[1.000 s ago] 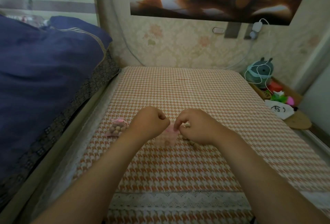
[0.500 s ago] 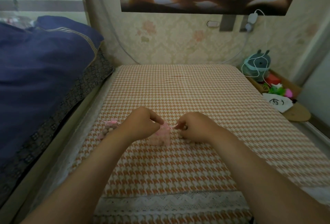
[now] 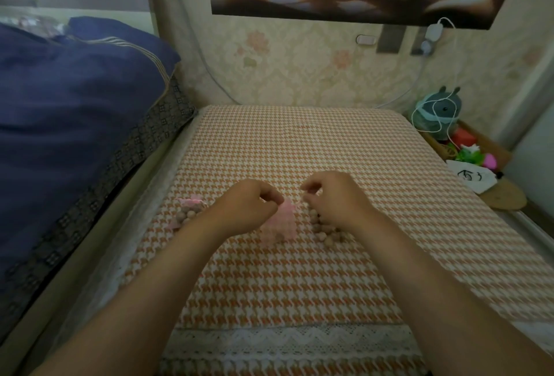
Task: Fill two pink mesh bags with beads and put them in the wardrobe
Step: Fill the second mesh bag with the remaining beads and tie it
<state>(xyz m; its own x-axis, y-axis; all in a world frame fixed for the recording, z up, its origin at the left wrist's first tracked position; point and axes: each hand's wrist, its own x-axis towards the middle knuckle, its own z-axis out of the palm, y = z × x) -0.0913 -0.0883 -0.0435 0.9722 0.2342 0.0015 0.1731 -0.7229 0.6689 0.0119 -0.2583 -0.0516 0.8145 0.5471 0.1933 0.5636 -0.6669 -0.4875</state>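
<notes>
centrally on the houndstooth tablecloth (image 3: 299, 142), the left hand (image 3: 248, 208) pinches the top of a limp pink mesh bag (image 3: 280, 224), the right hand (image 3: 335, 199) curls over loose beads (image 3: 322, 235) beside it, its hold unclear, while a bead-filled pink mesh bag (image 3: 187, 213) lies toward the left edge.

Left hand (image 3: 245, 209) pinches the top of a pink mesh bag (image 3: 280, 223) on the houndstooth-covered desk (image 3: 299, 142). Right hand (image 3: 334, 200) hovers just beside it, fingers (image 3: 310, 188) curled above the loose beads (image 3: 325, 233). Holding one? Too blurred to tell. Further left lies a second bag (image 3: 187, 212), bulging with beads, beside the blue quilt (image 3: 75, 106).
</notes>
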